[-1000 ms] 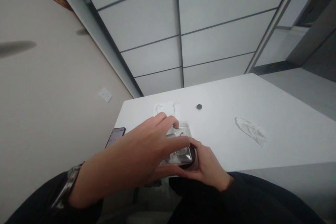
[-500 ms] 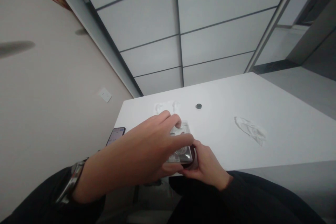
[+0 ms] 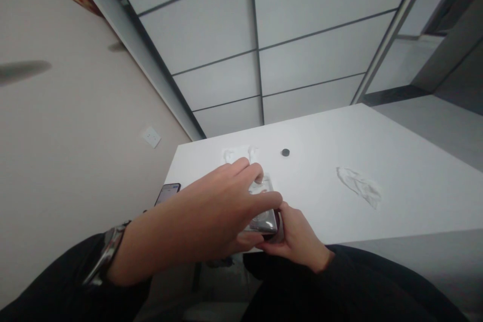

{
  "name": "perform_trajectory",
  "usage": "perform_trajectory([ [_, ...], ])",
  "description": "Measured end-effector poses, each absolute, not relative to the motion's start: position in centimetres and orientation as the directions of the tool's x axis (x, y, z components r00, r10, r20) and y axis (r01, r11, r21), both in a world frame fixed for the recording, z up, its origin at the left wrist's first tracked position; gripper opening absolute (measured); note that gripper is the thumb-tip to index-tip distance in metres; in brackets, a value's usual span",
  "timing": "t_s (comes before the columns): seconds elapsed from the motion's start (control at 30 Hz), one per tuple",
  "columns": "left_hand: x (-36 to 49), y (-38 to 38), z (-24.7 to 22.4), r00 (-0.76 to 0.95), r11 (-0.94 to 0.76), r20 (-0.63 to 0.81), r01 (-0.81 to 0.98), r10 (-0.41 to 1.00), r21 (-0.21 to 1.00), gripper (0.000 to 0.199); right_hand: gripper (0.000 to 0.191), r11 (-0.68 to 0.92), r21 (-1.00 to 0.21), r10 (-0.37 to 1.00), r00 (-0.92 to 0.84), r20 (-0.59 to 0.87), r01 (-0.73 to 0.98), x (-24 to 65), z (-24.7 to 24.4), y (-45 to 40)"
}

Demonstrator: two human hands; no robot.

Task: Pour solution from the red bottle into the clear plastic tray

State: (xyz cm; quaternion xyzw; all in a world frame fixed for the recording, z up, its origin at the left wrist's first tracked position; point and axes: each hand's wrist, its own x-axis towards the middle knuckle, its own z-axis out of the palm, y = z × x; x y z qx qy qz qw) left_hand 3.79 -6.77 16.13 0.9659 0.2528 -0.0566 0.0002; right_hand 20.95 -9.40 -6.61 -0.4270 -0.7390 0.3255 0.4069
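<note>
The right hand [image 3: 298,235] grips the clear pack [image 3: 263,220] at its near end, just over the table's [image 3: 320,146] edge; the left hand [image 3: 211,216] lies curled over it, its grip impossible to tell. A phone [image 3: 167,192] lies at ten o'clock; a white sheet [image 3: 237,154] at twelve, a dark disc [image 3: 286,152] at one; crumpled film [image 3: 359,187] at three, with open tabletop between.

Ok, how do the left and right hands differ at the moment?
The left hand spreads its fingers over the top of the clear plastic pack, while the right hand supports it from below. The left wrist wears a metal band; the right wrist shows none, only a dark sleeve. Both hands touch the pack.
</note>
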Motion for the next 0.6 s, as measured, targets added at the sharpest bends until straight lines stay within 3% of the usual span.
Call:
perform_trajectory([
  [0.6,4.40,-6.57,16.80,0.875,-0.887,-0.150,0.461,0.460,-0.031,0.034,0.076,0.399,-0.844,0.903,-0.316,0.293,0.358,21.00,-5.80,-9.41],
])
